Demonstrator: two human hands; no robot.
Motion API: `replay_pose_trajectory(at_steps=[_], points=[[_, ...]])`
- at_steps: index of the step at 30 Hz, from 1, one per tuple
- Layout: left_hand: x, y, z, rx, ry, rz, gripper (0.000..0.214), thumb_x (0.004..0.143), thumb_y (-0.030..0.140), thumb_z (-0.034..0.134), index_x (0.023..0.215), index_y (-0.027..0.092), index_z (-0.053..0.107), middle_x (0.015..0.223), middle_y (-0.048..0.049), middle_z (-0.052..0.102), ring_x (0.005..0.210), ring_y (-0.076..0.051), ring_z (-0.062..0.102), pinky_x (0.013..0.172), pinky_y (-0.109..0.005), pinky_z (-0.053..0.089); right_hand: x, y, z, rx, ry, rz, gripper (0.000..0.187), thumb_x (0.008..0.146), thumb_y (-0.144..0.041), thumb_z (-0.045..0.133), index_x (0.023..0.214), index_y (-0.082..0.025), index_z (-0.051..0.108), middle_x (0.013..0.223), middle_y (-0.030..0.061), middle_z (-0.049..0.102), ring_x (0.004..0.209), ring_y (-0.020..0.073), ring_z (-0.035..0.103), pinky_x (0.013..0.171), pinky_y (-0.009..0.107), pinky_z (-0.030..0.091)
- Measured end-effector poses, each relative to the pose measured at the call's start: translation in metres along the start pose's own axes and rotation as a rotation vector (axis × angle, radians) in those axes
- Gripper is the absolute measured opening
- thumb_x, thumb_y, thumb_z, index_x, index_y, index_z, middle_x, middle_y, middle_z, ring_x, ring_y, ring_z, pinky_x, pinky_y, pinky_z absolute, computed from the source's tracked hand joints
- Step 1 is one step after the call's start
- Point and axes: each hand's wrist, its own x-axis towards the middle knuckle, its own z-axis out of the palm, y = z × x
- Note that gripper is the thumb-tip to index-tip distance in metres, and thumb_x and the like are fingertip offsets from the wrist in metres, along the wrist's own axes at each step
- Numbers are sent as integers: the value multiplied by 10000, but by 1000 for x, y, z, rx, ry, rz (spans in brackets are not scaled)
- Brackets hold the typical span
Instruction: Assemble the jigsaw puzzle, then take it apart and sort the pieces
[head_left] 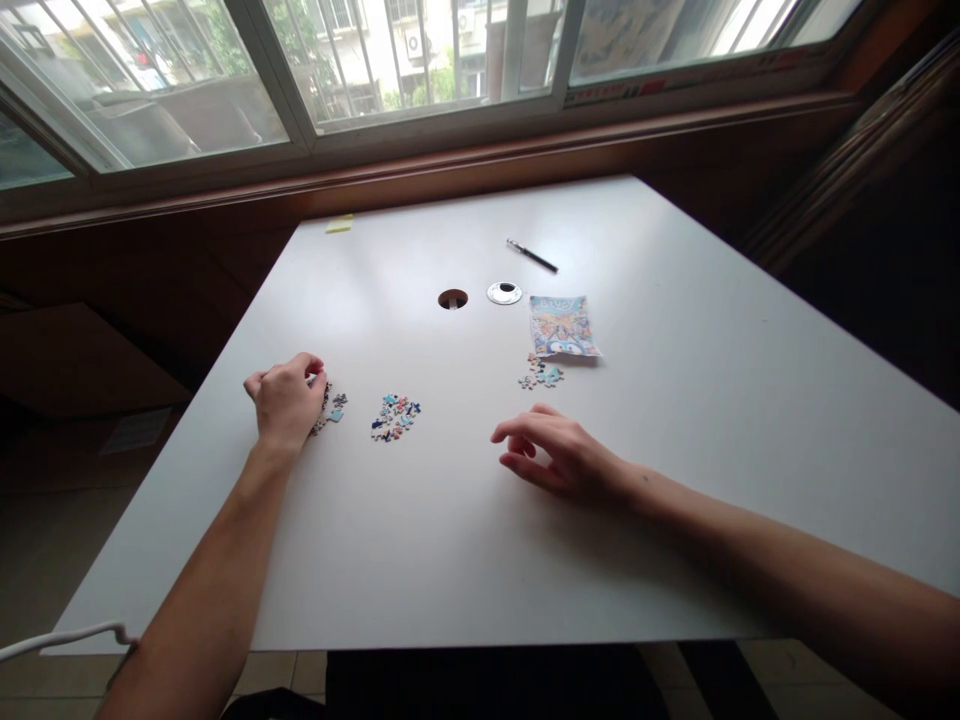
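At the left side of the white table, my left hand (289, 398) bends over a small pile of jigsaw puzzle pieces (336, 413), partly covering it. Its fingers are curled in, and whatever they grip is hidden from me. A second cluster of puzzle pieces (395, 418), blue, white and reddish, lies between my two hands. Right of centre, my right hand (551, 450) holds nothing; its fingers are loosely bent with gaps between them. Just beyond it lies a third, smaller group of puzzle pieces (541, 374).
A colourful printed packet (564, 326) lies behind the right-hand pieces. Farther back are a black pen (532, 256), a round metal cover (505, 293) and a cable hole (453, 299) in the table (420, 540). A yellow sticky note (339, 223) marks the far left corner, near the window.
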Motion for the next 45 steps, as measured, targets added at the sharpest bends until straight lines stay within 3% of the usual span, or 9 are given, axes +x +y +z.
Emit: replay_pose_trajectory(at_steps=[10, 15, 20, 26, 32, 36, 38, 41, 45], points=[[3, -10, 3, -2, -29, -48, 181, 864, 259, 550, 946, 233, 710, 893, -92, 740, 924, -302, 656, 930, -484, 346, -1, 3, 1, 9, 7, 0, 122, 961, -243, 582, 1066, -184, 603, 715, -19, 636, 604, 111, 566, 782, 304, 481], [2, -10, 1, -26, -12, -29, 206, 858, 288, 579, 1029, 238, 683, 1064, -97, 730, 997, -306, 650, 911, -463, 360, 0, 2, 1, 5, 4, 2, 125, 961, -243, 579, 1069, -185, 604, 712, -17, 636, 607, 115, 566, 780, 307, 483], [2, -11, -2, 4, -45, -65, 153, 865, 274, 576, 966, 252, 689, 916, -66, 748, 968, -328, 647, 912, -496, 324, -1, 3, 1, 12, 3, -1, 120, 956, -230, 587, 1065, -185, 605, 711, -19, 634, 603, 112, 561, 778, 304, 481], [5, -13, 2, -76, -112, -99, 102, 852, 231, 565, 913, 252, 644, 916, -32, 742, 934, -295, 673, 912, -508, 337, -1, 2, -1, 5, -3, 6, 114, 959, -230, 577, 1058, -183, 607, 696, -21, 622, 603, 116, 557, 763, 298, 481], [6, -17, 4, -122, -37, -17, 71, 811, 198, 609, 866, 243, 620, 845, -23, 720, 875, -269, 686, 930, -518, 403, -1, 2, 0, -3, 4, -5, 112, 961, -235, 574, 1056, -187, 607, 699, -22, 627, 605, 116, 562, 770, 301, 482], [4, -7, 2, -344, 102, 71, 69, 814, 260, 648, 842, 219, 601, 882, -26, 708, 826, -209, 697, 849, -390, 537, -1, 3, 0, -6, -1, 1, 116, 961, -239, 577, 1059, -187, 608, 709, -19, 636, 606, 114, 567, 779, 306, 482], [-1, 6, 0, -536, 102, 49, 150, 812, 325, 677, 868, 206, 604, 899, -29, 710, 818, -193, 709, 774, -337, 585, -2, 3, 1, -2, -3, -1, 115, 959, -237, 579, 1059, -187, 606, 723, -15, 649, 606, 113, 571, 781, 307, 480], [-16, 33, -1, -881, -39, 43, 251, 780, 364, 739, 883, 182, 600, 893, -48, 722, 825, -203, 728, 704, -320, 626, -2, 4, 2, 1, -7, -12, 104, 961, -228, 573, 1054, -191, 599, 739, -11, 664, 602, 111, 573, 792, 313, 475], [-44, 68, -4, -1174, -287, 139, 245, 783, 349, 771, 831, 163, 619, 930, -93, 744, 877, -226, 736, 772, -356, 642, -1, 5, 3, -4, -7, -33, 82, 961, -215, 560, 1031, -191, 594, 721, -19, 646, 585, 106, 566, 802, 319, 463]])
